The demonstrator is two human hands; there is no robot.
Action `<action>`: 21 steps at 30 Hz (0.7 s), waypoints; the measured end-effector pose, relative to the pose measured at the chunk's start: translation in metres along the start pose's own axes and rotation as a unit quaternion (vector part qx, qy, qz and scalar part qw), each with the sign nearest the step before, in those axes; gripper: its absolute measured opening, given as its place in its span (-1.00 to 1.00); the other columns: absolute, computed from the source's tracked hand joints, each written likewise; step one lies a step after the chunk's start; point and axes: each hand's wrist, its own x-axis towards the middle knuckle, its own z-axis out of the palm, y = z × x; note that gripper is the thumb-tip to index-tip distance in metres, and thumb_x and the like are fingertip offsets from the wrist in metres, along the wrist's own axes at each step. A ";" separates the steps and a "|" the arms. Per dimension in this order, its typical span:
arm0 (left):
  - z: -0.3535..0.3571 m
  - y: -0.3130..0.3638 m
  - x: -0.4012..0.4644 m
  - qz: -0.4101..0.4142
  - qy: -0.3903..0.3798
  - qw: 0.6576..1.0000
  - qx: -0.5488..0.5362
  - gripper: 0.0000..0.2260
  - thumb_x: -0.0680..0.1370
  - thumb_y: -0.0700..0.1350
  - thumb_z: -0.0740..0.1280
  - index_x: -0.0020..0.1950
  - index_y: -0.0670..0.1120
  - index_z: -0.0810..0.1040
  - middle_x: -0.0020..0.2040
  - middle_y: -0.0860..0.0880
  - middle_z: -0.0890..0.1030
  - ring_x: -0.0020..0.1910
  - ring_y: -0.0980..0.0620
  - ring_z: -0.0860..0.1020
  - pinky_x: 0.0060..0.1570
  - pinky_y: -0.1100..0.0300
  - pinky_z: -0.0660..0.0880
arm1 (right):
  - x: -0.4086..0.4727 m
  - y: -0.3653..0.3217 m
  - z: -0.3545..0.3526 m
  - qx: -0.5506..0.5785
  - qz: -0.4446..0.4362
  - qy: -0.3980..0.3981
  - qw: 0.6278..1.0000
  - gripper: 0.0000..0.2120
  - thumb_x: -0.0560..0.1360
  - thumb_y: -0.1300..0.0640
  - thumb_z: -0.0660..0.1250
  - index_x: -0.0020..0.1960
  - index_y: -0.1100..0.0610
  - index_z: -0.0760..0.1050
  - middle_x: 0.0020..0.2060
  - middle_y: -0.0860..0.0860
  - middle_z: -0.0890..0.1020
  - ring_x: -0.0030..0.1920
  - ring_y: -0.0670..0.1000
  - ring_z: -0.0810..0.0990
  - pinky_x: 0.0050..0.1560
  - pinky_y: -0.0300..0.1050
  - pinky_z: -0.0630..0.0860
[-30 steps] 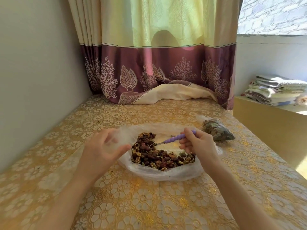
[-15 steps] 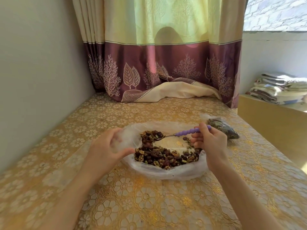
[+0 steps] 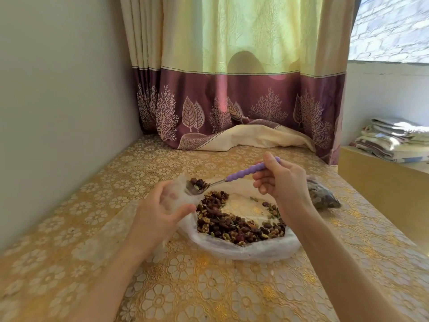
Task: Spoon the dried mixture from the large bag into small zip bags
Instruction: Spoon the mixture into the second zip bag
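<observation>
A: Right hand [image 3: 282,182] pinches the purple spoon [image 3: 232,178], bowl heaped, at the mouth of the small zip bag [image 3: 180,194]. Left hand [image 3: 160,212] grips that bag, just left of the large bag [image 3: 243,247].

B: Advice?

A: Hold the mouth wide, slide the bowl well in, then tip; the film looks floppy and could fold shut.

B: Around it?

A: A filled zip bag [image 3: 321,196] just right of the large bag; curtain [image 3: 232,101] beyond; folded linens [image 3: 394,138] far right. Nothing blocks the spoon.
</observation>
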 end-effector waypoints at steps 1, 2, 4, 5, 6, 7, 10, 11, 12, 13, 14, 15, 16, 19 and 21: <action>0.000 0.001 0.000 -0.002 0.001 1.000 -0.010 -0.39 0.21 0.31 0.36 0.19 0.10 0.37 -0.01 0.35 0.44 -0.09 0.59 0.37 -0.23 0.55 0.31 | -0.001 -0.002 0.006 -0.009 -0.009 -0.017 1.000 -0.67 0.61 0.14 0.22 -0.27 0.26 0.55 -0.51 0.03 0.58 -0.50 -0.05 0.50 -0.53 -0.27 0.41; -0.001 0.002 0.001 -0.005 0.000 1.000 -0.023 -0.44 0.24 0.26 0.38 0.16 0.07 0.41 0.00 0.32 0.48 -0.10 0.57 0.41 -0.24 0.54 0.35 | -0.002 -0.005 0.012 -0.019 -0.019 -0.034 0.999 -0.66 0.60 0.14 0.23 -0.28 0.26 0.55 -0.51 0.02 0.58 -0.50 -0.05 0.50 -0.53 -0.27 0.41; -0.002 0.002 0.002 -0.011 0.001 0.998 -0.061 -0.53 0.27 0.17 0.42 0.11 0.02 0.48 -0.02 0.17 0.58 -0.10 0.43 0.51 -0.18 0.52 0.44 | -0.003 -0.011 0.026 -0.041 -0.046 -0.070 0.996 -0.66 0.60 0.15 0.22 -0.30 0.24 0.55 -0.52 0.01 0.60 -0.50 -0.06 0.50 -0.53 -0.28 0.41; -0.002 0.001 0.002 -0.015 0.004 0.997 -0.080 -0.55 0.28 0.16 0.43 0.08 0.03 0.49 -0.04 0.11 0.60 -0.10 0.33 0.55 -0.13 0.44 0.49 | -0.003 -0.013 0.032 -0.051 -0.062 -0.089 0.993 -0.66 0.60 0.16 0.22 -0.31 0.23 0.55 -0.52 0.00 0.61 -0.50 -0.06 0.50 -0.53 -0.28 0.42; -0.003 0.001 0.002 -0.019 0.007 0.996 -0.093 -0.57 0.27 0.18 0.43 0.06 0.05 0.49 -0.06 0.05 0.60 -0.11 0.21 0.57 -0.09 0.32 0.54 | -0.004 -0.015 0.039 -0.062 -0.079 -0.107 0.989 -0.67 0.60 0.16 0.23 -0.30 0.22 0.55 -0.51 -0.01 0.61 -0.50 -0.06 0.51 -0.52 -0.28 0.42; -0.004 0.001 0.002 -0.022 0.011 0.995 -0.096 -0.58 0.27 0.21 0.42 0.05 0.08 0.48 -0.08 0.01 0.60 -0.13 0.10 0.57 -0.09 0.19 0.55 | -0.005 -0.017 0.044 -0.072 -0.097 -0.124 0.985 -0.69 0.60 0.16 0.23 -0.28 0.22 0.55 -0.50 -0.01 0.62 -0.49 -0.05 0.51 -0.51 -0.28 0.43; -0.007 -0.001 0.004 -0.026 0.041 0.994 -0.103 -0.59 0.25 0.29 0.40 -0.02 0.13 0.47 -0.20 -0.03 0.56 -0.39 0.11 0.48 -0.41 0.19 0.46 | -0.008 -0.020 0.055 -0.096 -0.156 -0.174 0.968 -0.74 0.60 0.21 0.21 -0.20 0.29 0.54 -0.43 -0.05 0.65 -0.43 -0.03 0.51 -0.47 -0.28 0.45; -0.009 -0.001 0.004 -0.029 0.055 0.992 -0.111 -0.59 0.24 0.30 0.39 -0.03 0.14 0.47 -0.24 0.02 0.55 -0.45 0.17 0.46 -0.48 0.27 0.40 | -0.009 -0.020 0.057 -0.098 -0.169 -0.189 0.962 -0.76 0.60 0.23 0.21 -0.17 0.33 0.52 -0.41 -0.07 0.66 -0.40 -0.03 0.51 -0.46 -0.28 0.46; -0.010 -0.001 0.005 -0.035 0.066 0.990 -0.123 -0.59 0.23 0.30 0.40 -0.03 0.16 0.47 -0.24 0.04 0.56 -0.47 0.19 0.46 -0.50 0.31 0.38 | -0.009 -0.020 0.057 -0.095 -0.177 -0.201 0.959 -0.78 0.60 0.23 0.20 -0.14 0.33 0.52 -0.40 -0.09 0.66 -0.39 -0.04 0.51 -0.44 -0.28 0.47; -0.011 0.000 0.006 -0.043 0.074 0.987 -0.139 -0.58 0.23 0.30 0.40 -0.01 0.17 0.46 -0.22 0.04 0.58 -0.45 0.19 0.49 -0.49 0.33 0.40 | -0.010 -0.020 0.056 -0.088 -0.177 -0.207 0.958 -0.80 0.60 0.24 0.20 -0.12 0.30 0.52 -0.39 -0.09 0.66 -0.37 -0.05 0.51 -0.43 -0.28 0.47; -0.011 -0.001 0.006 -0.050 0.077 0.983 -0.156 -0.56 0.23 0.32 0.41 0.01 0.16 0.46 -0.18 0.03 0.60 -0.38 0.15 0.55 -0.43 0.30 0.46 | -0.010 -0.020 0.055 -0.078 -0.170 -0.206 0.961 -0.81 0.60 0.24 0.20 -0.12 0.26 0.54 -0.39 -0.08 0.65 -0.37 -0.06 0.51 -0.42 -0.28 0.47; -0.012 -0.001 0.007 -0.055 0.076 0.981 -0.171 -0.51 0.23 0.34 0.41 0.05 0.14 0.47 -0.11 0.02 0.62 -0.25 0.08 0.61 -0.31 0.21 0.55 | -0.010 -0.020 0.054 -0.065 -0.159 -0.197 0.965 -0.82 0.60 0.25 0.20 -0.11 0.21 0.55 -0.39 -0.05 0.63 -0.37 -0.05 0.52 -0.41 -0.26 0.47; -0.012 -0.001 0.007 -0.059 0.074 0.979 -0.182 -0.45 0.23 0.35 0.42 0.10 0.10 0.48 -0.04 0.01 0.63 -0.12 0.02 0.63 -0.16 0.08 0.59 | -0.009 -0.020 0.051 -0.053 -0.148 -0.185 0.970 -0.82 0.60 0.25 0.20 -0.11 0.20 0.55 -0.38 -0.03 0.62 -0.37 -0.05 0.52 -0.41 -0.25 0.47; -0.014 -0.001 0.006 -0.062 0.075 0.976 -0.196 -0.42 0.25 0.28 0.43 0.16 0.01 0.49 0.05 -0.02 0.61 0.02 -0.08 0.60 0.01 -0.17 0.55 | -0.005 -0.019 0.041 -0.039 -0.141 -0.131 0.981 -0.78 0.61 0.21 0.19 -0.14 0.23 0.54 -0.28 0.21 0.64 -0.38 0.00 0.51 -0.40 -0.18 0.46; -0.015 -0.001 0.006 -0.057 0.076 0.978 -0.185 -0.49 0.27 0.23 0.43 0.13 0.03 0.50 0.03 0.00 0.62 0.01 -0.05 0.61 0.01 -0.16 0.55 | -0.001 -0.018 0.032 -0.020 -0.128 -0.074 0.989 -0.74 0.62 0.16 0.18 -0.15 0.25 0.54 -0.28 0.28 0.62 -0.40 0.00 0.49 -0.41 -0.18 0.44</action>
